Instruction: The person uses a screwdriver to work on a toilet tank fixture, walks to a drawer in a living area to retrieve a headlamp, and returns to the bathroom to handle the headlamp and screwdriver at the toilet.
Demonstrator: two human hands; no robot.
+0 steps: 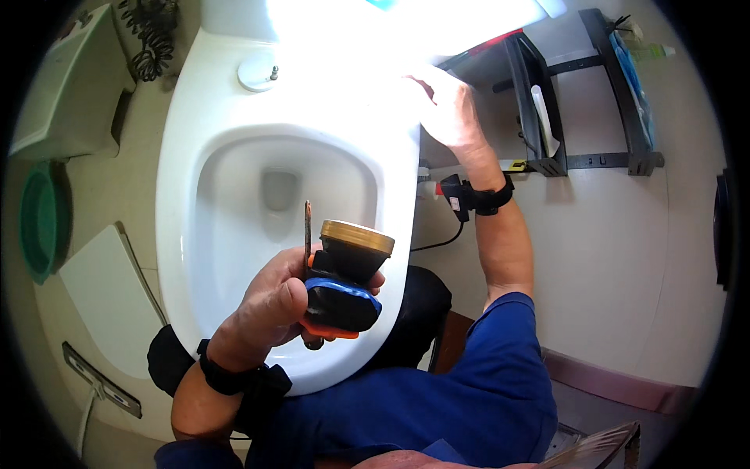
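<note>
My left hand (pixel 269 301) is closed around a black headlamp (pixel 348 270) with a gold rim and blue and orange parts. The same hand also holds a thin rusty metal tool (pixel 308 234), which points upward beside the lamp. Both are over the front of a white toilet bowl (pixel 173 203) without a seat. My right hand (pixel 449 109) reaches to the back right edge of the toilet, with its fingers curled; glare washes out the fingertips. Near the back left of the bowl, a round white hinge base (pixel 256 72) carries a small metal pin.
The white toilet lid (pixel 113 301) lies on the floor at left, near a green basin (pixel 44 223) and a squeegee-like tool (pixel 101 381). A white bin-like box (pixel 70 86) stands at far left. Black wall racks (pixel 617 86) hang at right. A black cable (pixel 441 242) runs beside the bowl.
</note>
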